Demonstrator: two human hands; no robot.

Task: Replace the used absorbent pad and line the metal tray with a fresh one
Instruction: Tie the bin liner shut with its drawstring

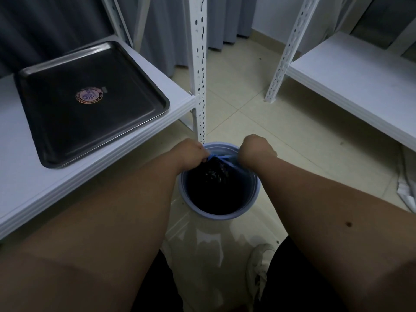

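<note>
Left hand [191, 154] and right hand [256, 152] grip blue pad [219, 156] (bunched) over bin [186, 194]

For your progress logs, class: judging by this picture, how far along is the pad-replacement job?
Done: the metal tray lies bare on the white shelf, pad out. In hand: the left hand and right hand grip a bunched blue pad over the bin. Left: dropping it and lining the tray; no fresh pad shows.

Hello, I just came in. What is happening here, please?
A person is bent over a blue bin on the floor. The left hand and right hand both grip a bunched blue pad over its mouth. The metal tray lies on the white shelf to the left, bare, with no fresh pad in it.
</note>
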